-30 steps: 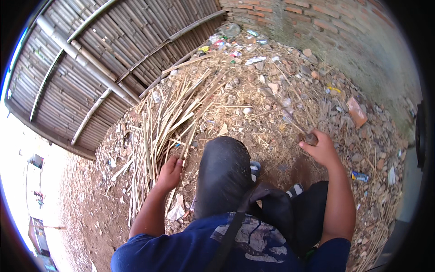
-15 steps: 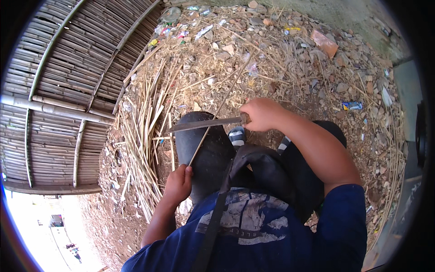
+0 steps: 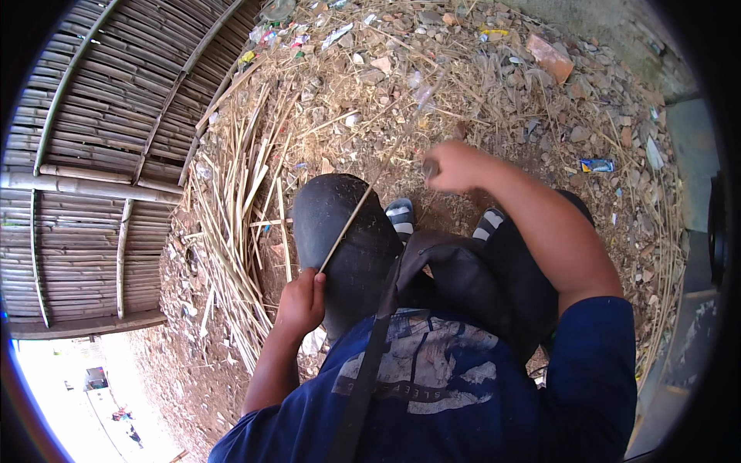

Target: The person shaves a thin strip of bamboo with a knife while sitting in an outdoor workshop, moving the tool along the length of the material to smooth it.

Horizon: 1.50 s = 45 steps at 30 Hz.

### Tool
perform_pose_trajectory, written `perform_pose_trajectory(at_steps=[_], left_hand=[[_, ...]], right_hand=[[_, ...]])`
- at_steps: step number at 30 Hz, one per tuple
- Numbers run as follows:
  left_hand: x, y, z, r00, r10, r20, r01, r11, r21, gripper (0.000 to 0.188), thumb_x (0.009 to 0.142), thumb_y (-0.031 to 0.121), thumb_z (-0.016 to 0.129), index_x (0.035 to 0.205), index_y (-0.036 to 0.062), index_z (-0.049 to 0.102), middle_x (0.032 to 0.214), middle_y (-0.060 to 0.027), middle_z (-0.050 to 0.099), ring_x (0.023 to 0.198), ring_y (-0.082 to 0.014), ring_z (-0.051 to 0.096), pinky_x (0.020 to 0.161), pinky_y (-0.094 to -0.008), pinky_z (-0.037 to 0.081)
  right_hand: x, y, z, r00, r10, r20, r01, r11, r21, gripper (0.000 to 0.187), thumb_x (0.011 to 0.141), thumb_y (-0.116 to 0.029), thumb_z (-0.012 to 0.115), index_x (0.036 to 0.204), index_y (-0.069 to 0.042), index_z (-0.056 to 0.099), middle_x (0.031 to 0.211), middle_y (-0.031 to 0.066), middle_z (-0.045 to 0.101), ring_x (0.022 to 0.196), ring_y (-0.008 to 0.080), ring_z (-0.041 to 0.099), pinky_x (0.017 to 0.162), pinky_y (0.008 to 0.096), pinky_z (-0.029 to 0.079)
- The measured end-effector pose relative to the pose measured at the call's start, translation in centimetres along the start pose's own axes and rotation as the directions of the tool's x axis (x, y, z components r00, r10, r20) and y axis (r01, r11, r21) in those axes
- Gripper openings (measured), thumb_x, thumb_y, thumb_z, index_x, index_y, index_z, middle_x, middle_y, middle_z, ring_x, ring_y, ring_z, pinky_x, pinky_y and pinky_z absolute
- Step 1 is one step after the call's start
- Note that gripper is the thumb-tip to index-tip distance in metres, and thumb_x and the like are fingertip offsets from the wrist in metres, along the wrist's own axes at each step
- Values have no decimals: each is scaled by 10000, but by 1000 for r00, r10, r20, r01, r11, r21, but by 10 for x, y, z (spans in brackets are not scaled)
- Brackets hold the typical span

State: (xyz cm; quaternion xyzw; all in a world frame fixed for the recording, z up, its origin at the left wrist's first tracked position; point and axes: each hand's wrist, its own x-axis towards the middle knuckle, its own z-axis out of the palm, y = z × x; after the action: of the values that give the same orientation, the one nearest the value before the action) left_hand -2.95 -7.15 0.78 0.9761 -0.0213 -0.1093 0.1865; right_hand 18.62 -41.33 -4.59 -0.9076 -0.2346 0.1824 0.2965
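The left hand [image 3: 301, 305] pinches the near end of a thin bamboo strip [image 3: 349, 224] between its fingers. The strip's long axis slants far and right over the left knee [image 3: 328, 204], its far end lost in blur. The right hand [image 3: 459, 166] has its fingers closed around a dark tool handle [image 3: 432, 167], just right of the strip's far stretch; how the tool extends is unclear. A heap of split bamboo [image 3: 243, 208] edges the left side; far right, well apart from the right hand, lies a reddish brick chunk [image 3: 549, 59].
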Motion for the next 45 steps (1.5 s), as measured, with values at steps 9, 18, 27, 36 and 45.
perform_pose_trajectory(at_steps=[9,18,27,36,45], left_hand=[[2,1,-11,999,2,43,1,998,-66,297,1052,264,443,941,8,541,784,-278,635,792,-499,619,692,-553,469],[8,-12,-15,996,-6,86,22,982,-187,381,1064,278,439,879,-10,606,734,-191,627,706,-340,633,677,-426,477],[13,-16,-12,993,14,116,20,957,-289,412,1074,301,429,859,-8,598,704,-158,600,662,-258,602,633,-373,453],[-7,-10,-15,992,-121,-40,123,990,66,357,992,362,582,882,23,594,771,-208,659,739,-418,650,665,-500,492],[-69,-30,-20,960,-267,-88,280,930,240,327,898,363,714,998,72,603,799,-186,678,746,-415,675,644,-506,521]], right_hand=[[-1,-18,0,999,-30,32,31,999,-33,230,748,-214,703,888,-33,683,834,190,689,799,343,684,719,447,525],[8,18,-20,979,192,-74,-187,980,66,290,756,-225,693,958,-17,688,857,173,709,813,300,691,757,437,530],[6,34,-19,973,232,14,-232,972,34,377,740,-302,766,1006,-39,712,913,165,714,878,324,690,781,426,534],[-7,8,-33,972,167,-167,-170,985,-7,422,773,-419,784,931,-41,681,897,174,692,867,349,683,749,447,517],[-9,23,-34,954,116,-276,-117,993,14,372,776,-369,794,940,-51,692,857,169,689,833,352,684,731,449,515]])
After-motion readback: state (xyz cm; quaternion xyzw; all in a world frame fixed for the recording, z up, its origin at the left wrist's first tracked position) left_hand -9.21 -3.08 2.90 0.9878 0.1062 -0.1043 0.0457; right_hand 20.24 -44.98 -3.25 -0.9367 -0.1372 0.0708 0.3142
